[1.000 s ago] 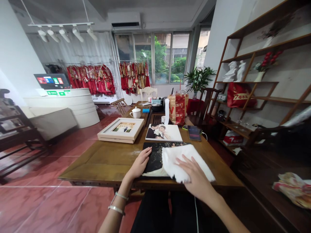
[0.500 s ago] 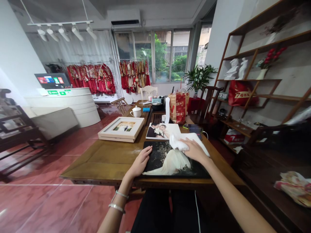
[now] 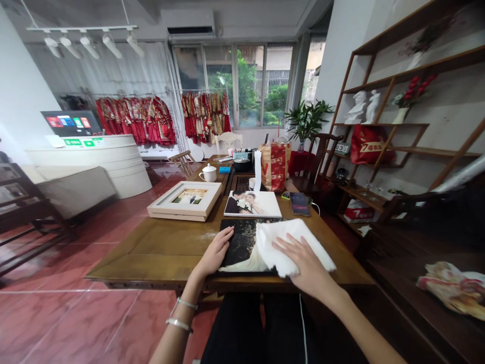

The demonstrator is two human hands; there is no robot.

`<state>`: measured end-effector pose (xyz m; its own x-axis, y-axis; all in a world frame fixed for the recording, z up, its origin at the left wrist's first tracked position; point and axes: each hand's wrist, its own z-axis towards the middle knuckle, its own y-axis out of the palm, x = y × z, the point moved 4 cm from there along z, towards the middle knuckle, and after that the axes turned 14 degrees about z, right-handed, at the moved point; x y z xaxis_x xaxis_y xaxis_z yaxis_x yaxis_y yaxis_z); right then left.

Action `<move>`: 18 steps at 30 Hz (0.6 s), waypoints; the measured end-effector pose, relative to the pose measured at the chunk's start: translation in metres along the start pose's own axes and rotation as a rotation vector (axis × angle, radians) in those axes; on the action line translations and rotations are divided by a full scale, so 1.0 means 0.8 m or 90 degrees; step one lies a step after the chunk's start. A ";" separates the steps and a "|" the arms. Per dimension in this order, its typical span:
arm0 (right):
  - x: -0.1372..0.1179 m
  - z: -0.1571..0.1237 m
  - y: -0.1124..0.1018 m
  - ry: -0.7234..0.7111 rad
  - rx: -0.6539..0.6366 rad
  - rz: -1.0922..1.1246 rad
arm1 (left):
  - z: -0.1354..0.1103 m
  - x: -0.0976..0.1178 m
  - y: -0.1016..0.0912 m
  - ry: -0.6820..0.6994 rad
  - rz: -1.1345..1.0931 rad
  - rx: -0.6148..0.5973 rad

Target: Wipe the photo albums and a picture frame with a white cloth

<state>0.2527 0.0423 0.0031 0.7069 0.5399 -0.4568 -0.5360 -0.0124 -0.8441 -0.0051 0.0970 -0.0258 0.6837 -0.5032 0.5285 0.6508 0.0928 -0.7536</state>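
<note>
**White cloth [image 3: 275, 231] over a dark photo panel [image 3: 238, 246]**

Head view: at lower centre, the panel lies under both hands. The left hand [image 3: 216, 251] rests flat on its left edge, gripping nothing; the right hand [image 3: 301, 258] is spread open upon the cloth. At right, a red bag [image 3: 368, 145] reads "7号衣", the last character unclear; a lower bag [image 3: 356, 211] shows "7". A small sign [image 3: 341, 148] reads "03".

Right side of dark photo print [image 3: 238, 245] covered by white cloth [image 3: 273, 231], cloth partly hidden under right hand [image 3: 301, 258], faces on pale photo print [image 3: 267, 205] pixelated, phone screen [image 3: 300, 203] blurred, wooden chair [image 3: 26, 215] cut off by left edge, shelf unit [image 3: 443, 63] cropped by right edge
</note>
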 end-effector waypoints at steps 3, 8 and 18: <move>-0.028 -0.032 0.001 -0.033 -0.020 0.028 | 0.000 0.001 0.000 -0.001 0.000 0.000; -0.012 -0.005 -0.004 -0.015 -0.023 0.049 | 0.000 0.001 -0.001 -0.007 -0.004 0.000; 0.048 0.084 -0.008 0.128 0.075 -0.014 | 0.001 -0.001 0.000 -0.007 -0.011 0.012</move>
<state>0.2521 0.1198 0.0102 0.7907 0.3599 -0.4952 -0.5609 0.1020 -0.8215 -0.0053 0.0981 -0.0264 0.6765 -0.4947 0.5455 0.6681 0.1009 -0.7372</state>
